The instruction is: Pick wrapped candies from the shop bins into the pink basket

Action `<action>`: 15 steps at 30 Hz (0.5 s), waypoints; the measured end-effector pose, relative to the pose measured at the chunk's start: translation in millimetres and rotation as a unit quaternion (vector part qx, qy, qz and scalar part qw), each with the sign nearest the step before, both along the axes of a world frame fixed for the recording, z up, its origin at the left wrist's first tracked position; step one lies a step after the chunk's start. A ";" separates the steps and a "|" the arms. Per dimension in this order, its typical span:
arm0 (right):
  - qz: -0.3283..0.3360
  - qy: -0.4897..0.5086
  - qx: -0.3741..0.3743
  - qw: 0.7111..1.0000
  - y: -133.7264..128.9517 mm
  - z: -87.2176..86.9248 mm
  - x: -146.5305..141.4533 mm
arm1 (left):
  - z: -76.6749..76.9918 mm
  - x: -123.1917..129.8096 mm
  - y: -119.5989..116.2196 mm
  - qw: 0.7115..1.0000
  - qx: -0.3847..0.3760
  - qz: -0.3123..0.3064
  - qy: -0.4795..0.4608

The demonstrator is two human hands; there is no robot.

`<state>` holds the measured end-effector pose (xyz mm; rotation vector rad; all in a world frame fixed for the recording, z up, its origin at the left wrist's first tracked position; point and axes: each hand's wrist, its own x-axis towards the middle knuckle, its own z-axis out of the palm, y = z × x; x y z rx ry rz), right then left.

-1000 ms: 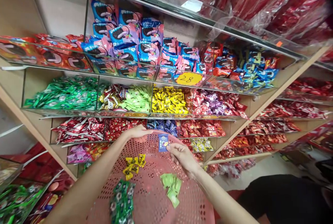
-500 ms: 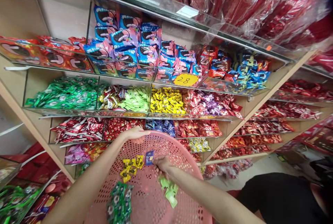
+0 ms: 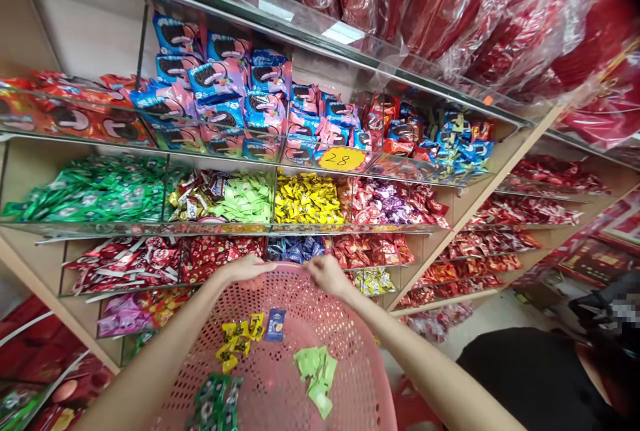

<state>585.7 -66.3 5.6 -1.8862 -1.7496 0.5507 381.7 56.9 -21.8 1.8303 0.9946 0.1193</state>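
A pink perforated plastic basket [image 3: 357, 324] is held out in front of the shelves. My left hand [image 3: 249, 268] is closed over its far rim. To the right of it, my right hand [image 3: 327, 275] has its curled fingers at the same rim, their tips partly hidden. Inside the basket lie several yellow-wrapped candies [image 3: 235, 343], one dark blue packet [image 3: 275, 325], a few light green packets [image 3: 319, 374], and a cluster of dark green packets [image 3: 215, 404]. Just beyond the rim, blue-wrapped candies [image 3: 296, 248] fill a shelf compartment.
Shelf compartments hold green packets [image 3: 110, 187], yellow candies [image 3: 310, 199] and blue-pink cookie packs [image 3: 217, 77]. A yellow tag [image 3: 343, 159] reads 28. Plastic-wrapped red goods [image 3: 450, 11] hang over the top. A person in black [image 3: 530, 377] is low at right.
My right hand has let go of the dark blue packet, which now lies in the basket, and moved up to the rim. The view has shifted, so the shelves appear further left.
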 end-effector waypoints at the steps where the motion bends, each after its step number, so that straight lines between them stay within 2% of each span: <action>1: -0.010 -0.079 0.029 0.996 7.5 8.2 12.8 | -0.7 -0.3 0.2 1.000 -0.003 0.003 -0.003; 3: -0.029 -0.238 0.037 0.970 21.5 13.9 34.8 | -0.7 -1.0 -0.4 1.000 -0.008 0.009 -0.006; 4: -0.031 -0.276 0.032 0.960 27.6 11.9 43.0 | -0.1 -1.3 -1.1 1.000 -0.009 0.010 -0.007; 8: 0.001 -0.330 0.008 0.944 48.2 -10.8 56.6 | 4.5 -2.4 -3.8 1.000 -0.006 0.012 0.011; 13: 0.086 -0.470 0.013 0.878 68.6 -33.6 53.8 | 6.3 -4.1 -3.3 1.000 0.012 0.008 0.015; 15: 0.101 -0.478 0.020 0.872 72.6 -38.6 52.9 | 6.2 -5.8 -2.6 1.000 0.015 0.012 0.017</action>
